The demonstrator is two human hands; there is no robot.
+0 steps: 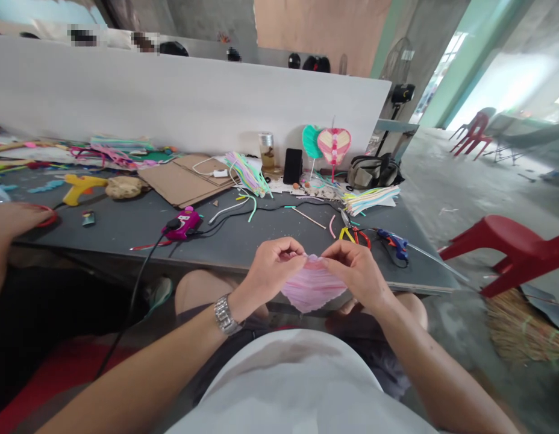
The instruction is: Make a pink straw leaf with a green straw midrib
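Between my hands, just over the table's front edge, hangs a pink striped heart-shaped piece [313, 288] with a ruffled rim. My left hand [276, 265], below a metal wristwatch, pinches its upper left edge. On the upper right edge my right hand [358, 268] has its thumb and fingers closed. Whether the piece is paper or thin strips I cannot tell. Beyond my right hand lie pliers [346, 226] with yellow and red handles and a blue glue gun [394, 241]. Two finished-looking heart shapes on sticks, one green [312, 141] and one pink and cream [334, 146], stand at the back.
A magenta power strip [182, 224] with a black cable is on the table's left part. Behind it are cardboard [184, 184], bundles of coloured strips [249, 175], a phone [293, 166] and a jar [266, 150]. A co-worker's hand [21, 218] is at far left, near a yellow glue gun [78, 188].
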